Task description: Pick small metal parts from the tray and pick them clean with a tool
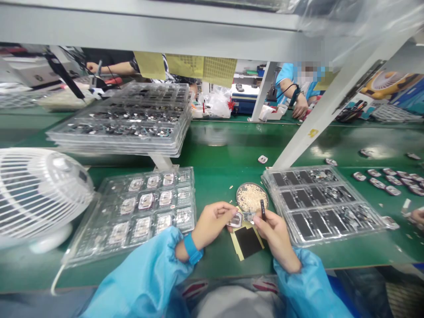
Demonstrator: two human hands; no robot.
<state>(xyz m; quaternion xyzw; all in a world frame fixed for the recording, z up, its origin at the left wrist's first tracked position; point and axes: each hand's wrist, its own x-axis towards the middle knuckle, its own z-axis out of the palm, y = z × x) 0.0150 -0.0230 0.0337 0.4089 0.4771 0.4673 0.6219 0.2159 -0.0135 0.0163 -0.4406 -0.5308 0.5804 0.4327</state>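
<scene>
Pinched in my left hand (pixel 215 223) is a small square device housing (pixel 235 219) with a white rim and rounded corners. My right hand (pixel 273 234) is closed around what look like black tweezers (pixel 263 209), their back end pointing up. At its fingertips sits a small silvery electronic part (pixel 248 216), right beside the housing; whether the two are joined, I cannot tell. Under both hands lies a yellowish sheet with a black square pad (pixel 248 243) on it. Just behind is a round dish (pixel 252 197) full of tiny pale pieces.
A clear tray of similar housings (pixel 132 225) lies left, another with dark screens (pixel 301 225) right. Stacked trays (pixel 119 128) rest on a raised shelf. A white fan (pixel 43 194) stands far left, a slanted post (pixel 318 110) right. Loose housings (pixel 392 180) and a co-worker's hand (pixel 418 216) are far right.
</scene>
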